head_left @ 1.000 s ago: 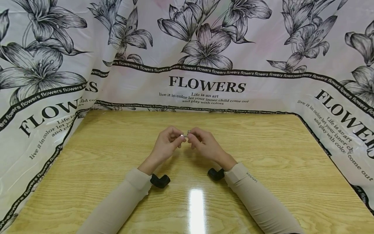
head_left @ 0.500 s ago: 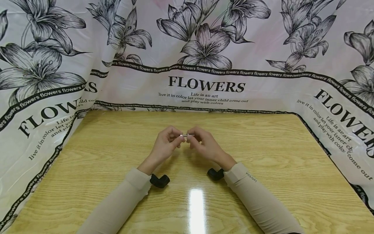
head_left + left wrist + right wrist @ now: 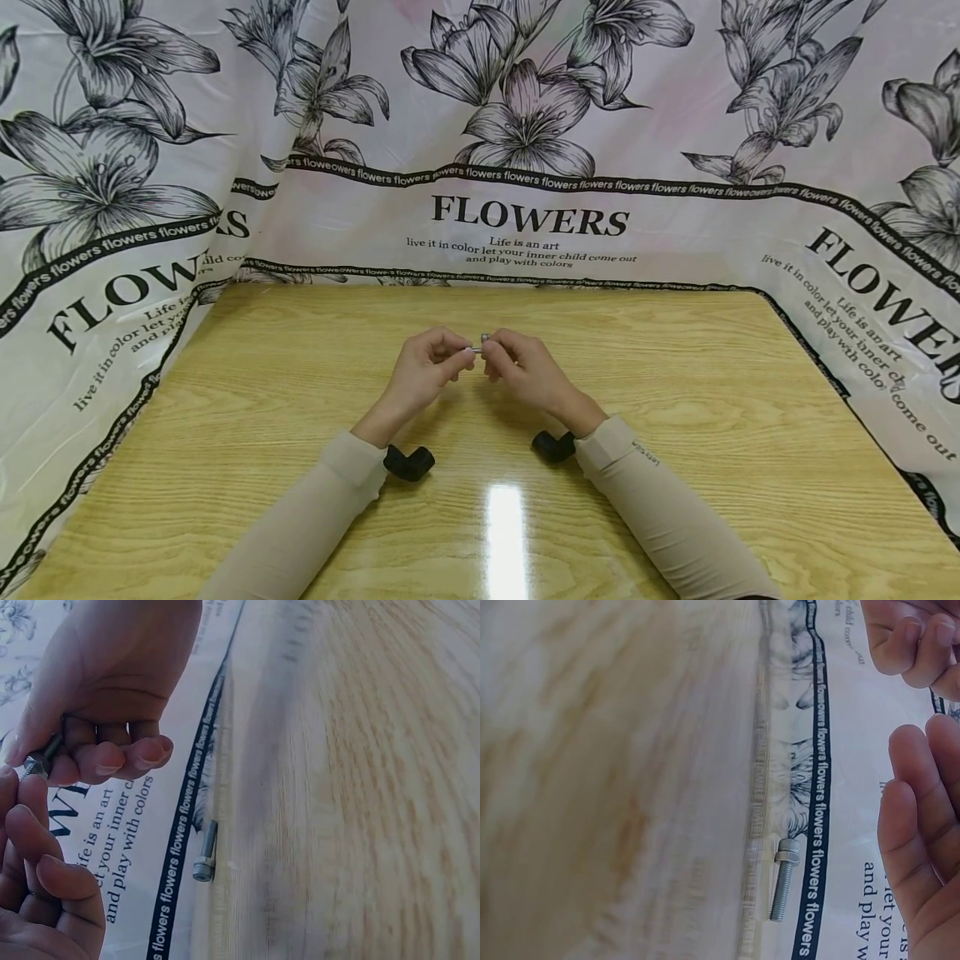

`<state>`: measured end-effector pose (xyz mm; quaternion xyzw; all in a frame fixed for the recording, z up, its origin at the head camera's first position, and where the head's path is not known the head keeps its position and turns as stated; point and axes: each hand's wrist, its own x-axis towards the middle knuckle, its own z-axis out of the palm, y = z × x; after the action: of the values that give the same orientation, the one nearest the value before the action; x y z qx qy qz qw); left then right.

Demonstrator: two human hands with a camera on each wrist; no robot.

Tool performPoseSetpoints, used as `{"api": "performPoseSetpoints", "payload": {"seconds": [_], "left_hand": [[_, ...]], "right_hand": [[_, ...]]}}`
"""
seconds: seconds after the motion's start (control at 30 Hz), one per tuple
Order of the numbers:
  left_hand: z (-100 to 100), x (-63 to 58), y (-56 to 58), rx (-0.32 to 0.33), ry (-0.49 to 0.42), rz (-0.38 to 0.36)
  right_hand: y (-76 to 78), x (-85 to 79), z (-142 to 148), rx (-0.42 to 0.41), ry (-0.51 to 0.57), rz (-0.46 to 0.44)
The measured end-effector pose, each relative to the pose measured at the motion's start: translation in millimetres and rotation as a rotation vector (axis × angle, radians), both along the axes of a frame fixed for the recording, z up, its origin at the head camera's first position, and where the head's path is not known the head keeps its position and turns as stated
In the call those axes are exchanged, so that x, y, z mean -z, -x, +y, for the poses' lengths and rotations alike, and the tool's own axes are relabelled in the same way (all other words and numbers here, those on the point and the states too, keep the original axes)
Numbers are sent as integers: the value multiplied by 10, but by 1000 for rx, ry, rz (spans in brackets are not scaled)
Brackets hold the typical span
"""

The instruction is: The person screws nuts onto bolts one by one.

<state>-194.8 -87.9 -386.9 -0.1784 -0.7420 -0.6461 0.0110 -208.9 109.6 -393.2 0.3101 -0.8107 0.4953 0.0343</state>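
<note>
In the head view my left hand pinches one end of a thin metal bolt between thumb and fingertips. My right hand meets it, pinching a small metal nut on the bolt. The left wrist view shows the nut from below, with a dark shank running up toward the right palm. A second silver bolt, a nut near its head, lies flat; the right wrist view also shows this loose bolt. The head view does not show it. Fingers hide the pinch in the right wrist view.
A wood-grain table lies under both arms. Flower-printed cloth hangs along its back and sides. Black angular pieces sit by each wrist, the other black piece being at the right cuff.
The right fingertips have shifted slightly around the nut; half a second ago more of the shank showed across them. Both arms stay nearly where they were.
</note>
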Motion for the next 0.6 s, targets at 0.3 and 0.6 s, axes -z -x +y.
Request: {"api": "performPoseSetpoints", "payload": {"seconds": [0.3,0.6], "left_hand": [[0,7,6,9,-13,-1],[9,9,5,4,-43,7]], "right_hand": [[-8,-6,3,24,6,-32],[-12,-8,-21,-24,28,-20]]}}
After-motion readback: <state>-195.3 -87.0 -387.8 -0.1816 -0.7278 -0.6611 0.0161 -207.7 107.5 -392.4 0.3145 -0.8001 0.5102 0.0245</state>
